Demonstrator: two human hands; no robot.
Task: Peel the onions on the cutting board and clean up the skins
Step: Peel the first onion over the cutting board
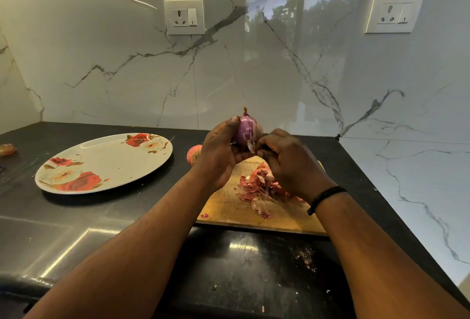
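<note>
The left hand (220,152) cups a purple onion (246,130) from the side, fingers curled round it, stem tip pointing up, held in the air above the far end of the wooden cutting board (256,213); the right hand (288,159) pinches a pale strip of skin (251,146) at the onion's lower right side, a black band (325,196) on its wrist; a heap of reddish onion skins (262,186) lies on the board under the right hand, partly hidden by it; a second, unpeeled onion (195,154) sits on the black counter (76,229) just left of the board, half covered by the left hand; a floral plate (106,162) rests on the counter further left; a few skin flakes (306,260) lie on the counter nearer the camera; an orange-brown object (7,149) shows at the far left edge, too cut off to tell what it is; two wall sockets (184,17) sit on the marble backsplash
</note>
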